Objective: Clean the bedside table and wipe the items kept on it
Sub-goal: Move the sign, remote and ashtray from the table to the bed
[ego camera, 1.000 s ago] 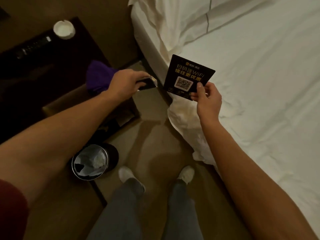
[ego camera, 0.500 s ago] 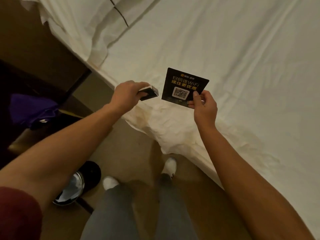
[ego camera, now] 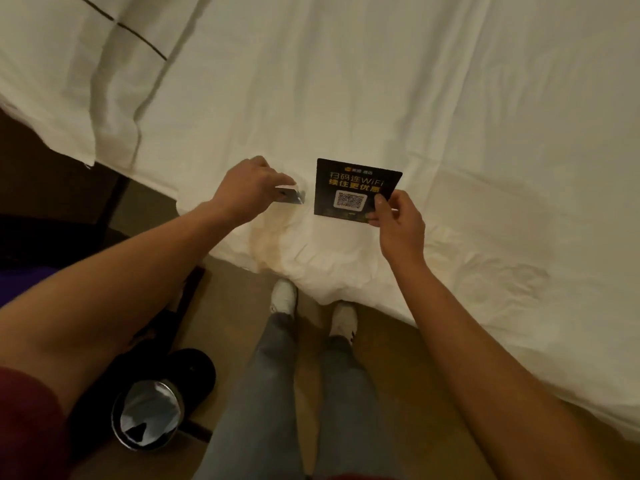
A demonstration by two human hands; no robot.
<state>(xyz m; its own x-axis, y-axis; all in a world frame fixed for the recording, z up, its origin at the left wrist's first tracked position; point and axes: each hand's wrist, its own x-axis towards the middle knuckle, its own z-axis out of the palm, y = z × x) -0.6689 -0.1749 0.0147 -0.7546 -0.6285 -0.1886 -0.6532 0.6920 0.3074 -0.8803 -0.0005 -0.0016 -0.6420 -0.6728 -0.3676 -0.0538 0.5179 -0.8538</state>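
My right hand [ego camera: 398,223] pinches the lower right corner of a black square WiFi card [ego camera: 353,185] with yellow lettering and a QR code, held flat just above the white bed sheet [ego camera: 381,81]. My left hand [ego camera: 249,187] grips a small dark box [ego camera: 289,195] with a pale edge, held over the bed's near edge, a little left of the card. The two items are apart. The bedside table is out of view except for a dark edge at the far left.
A purple cloth [ego camera: 20,282] peeks in at the left edge. A round metal waste bin [ego camera: 149,415] with a liner stands on the brown floor by my left leg. A pillow [ego camera: 86,64] lies at the upper left of the bed.
I have turned from the bedside table toward the bed. Both hands carried the card and the small box over the sheet and lowered them close to it.
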